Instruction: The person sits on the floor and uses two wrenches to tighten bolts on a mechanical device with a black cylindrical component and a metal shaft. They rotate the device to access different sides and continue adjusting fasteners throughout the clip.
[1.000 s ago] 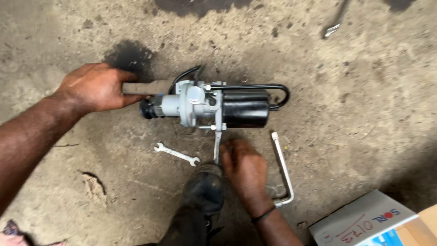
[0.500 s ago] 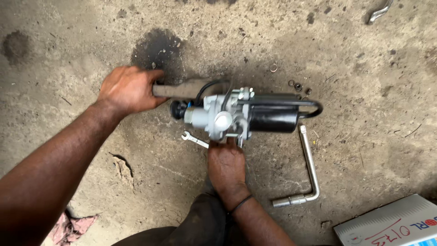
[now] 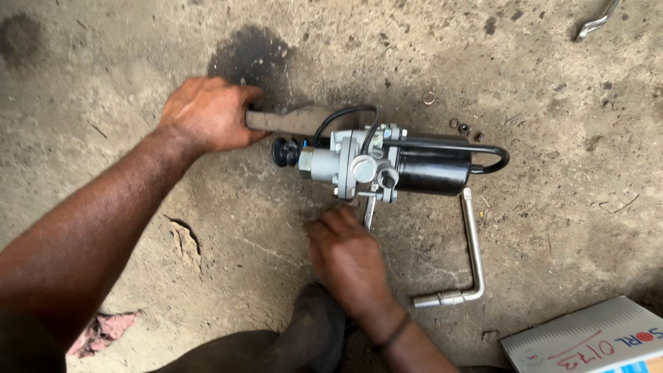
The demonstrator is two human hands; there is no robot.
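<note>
A clutch-booster-like assembly (image 3: 387, 162), silver at the left and black cylinder at the right, lies on the concrete floor. My left hand (image 3: 207, 114) grips a flat wooden bar (image 3: 297, 119) that lies behind the assembly. My right hand (image 3: 349, 259) sits just below the silver valve body, fingers closed on a small spanner (image 3: 369, 211) whose end reaches up to a fitting under the body. A black hose (image 3: 345, 114) and a black metal pipe (image 3: 476, 148) loop over the top.
An L-shaped socket wrench (image 3: 469, 255) lies right of my hand. Small nuts and a washer (image 3: 459, 126) lie above the cylinder. A white and blue box (image 3: 594, 338) is at the bottom right, a dark oil stain (image 3: 248, 55) at the top, another tool (image 3: 594, 21) top right.
The view has shifted so the assembly sits more to the right. My right hand has slid slightly down and left while still on the spanner. The left hand keeps its grip on the bar.
</note>
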